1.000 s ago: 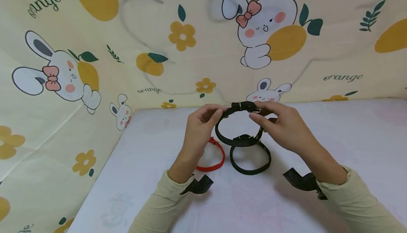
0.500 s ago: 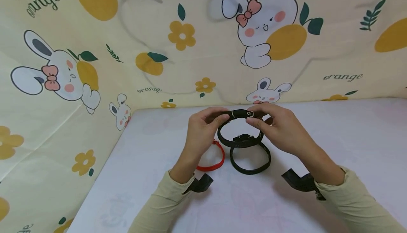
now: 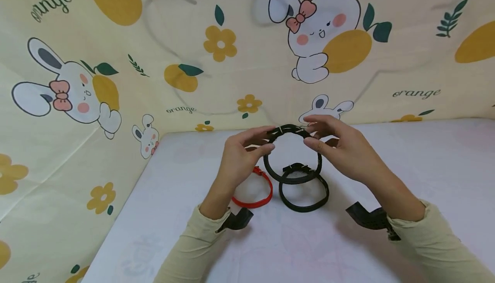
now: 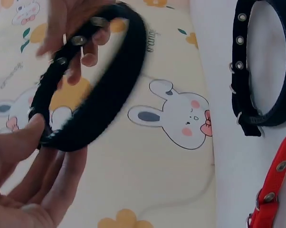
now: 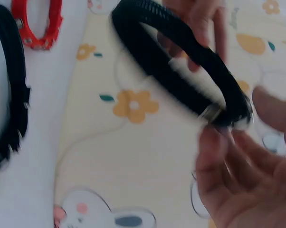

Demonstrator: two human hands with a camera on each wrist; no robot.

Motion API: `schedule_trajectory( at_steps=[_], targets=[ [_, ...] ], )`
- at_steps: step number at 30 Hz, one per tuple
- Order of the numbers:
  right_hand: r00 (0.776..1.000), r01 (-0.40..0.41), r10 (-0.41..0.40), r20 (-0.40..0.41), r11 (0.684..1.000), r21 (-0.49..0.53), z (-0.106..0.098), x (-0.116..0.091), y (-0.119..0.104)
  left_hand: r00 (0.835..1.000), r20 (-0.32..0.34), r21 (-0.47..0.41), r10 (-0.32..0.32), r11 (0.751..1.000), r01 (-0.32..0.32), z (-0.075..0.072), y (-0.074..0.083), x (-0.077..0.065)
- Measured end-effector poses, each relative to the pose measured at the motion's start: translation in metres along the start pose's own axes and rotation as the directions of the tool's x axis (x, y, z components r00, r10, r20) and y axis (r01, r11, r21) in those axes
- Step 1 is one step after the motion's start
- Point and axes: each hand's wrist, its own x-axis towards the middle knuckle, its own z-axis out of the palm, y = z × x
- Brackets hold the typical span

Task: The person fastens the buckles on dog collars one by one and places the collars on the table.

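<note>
A buckled black collar (image 3: pixel 292 181) with metal eyelets is up in the air between both hands, its ring facing the head camera. My left hand (image 3: pixel 243 156) pinches its left side; in the left wrist view the thumb lies on the band (image 4: pixel 109 90) and the fingers are beneath. My right hand (image 3: pixel 344 150) holds the upper right near the buckle, fingertips under the band in the right wrist view, where the collar (image 5: pixel 152 71) is blurred. Below, a second black collar (image 3: pixel 304 208) lies on the table, partly overlapped by the held one. Left of it lies a red collar (image 3: pixel 252 205).
The table (image 3: pixel 301 248) has a white cover. Behind it and to the left hangs cream cloth (image 3: pixel 216 89) printed with rabbits, flowers and oranges. Black straps (image 3: pixel 237 220) stick out at both wrists.
The held collar has tipped so its ring looks rounder, with its upper edge higher. My right hand's fingers have risen, and the left hand has shifted slightly left, uncovering more of the red collar.
</note>
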Motion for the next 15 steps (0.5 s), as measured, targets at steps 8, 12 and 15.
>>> schedule_trajectory(
  at_steps=[8, 12, 15],
  targets=[
    [0.969, 0.198, -0.189, 0.156, 0.979, -0.044, -0.008, 0.002, 0.011, 0.989, -0.045, -0.161, -0.137, 0.979, 0.129, -0.011, -0.007, 0.006],
    [0.957, 0.242, -0.231, 0.173, 0.969, -0.043, -0.007, 0.003, 0.012, 0.989, -0.038, -0.199, -0.141, 0.971, 0.131, -0.011, -0.005, 0.006],
    [0.954, 0.274, -0.263, 0.146, 0.960, -0.060, -0.005, 0.003, 0.013, 0.987, -0.028, -0.233, -0.155, 0.962, 0.144, -0.011, -0.005, 0.006]
  ],
)
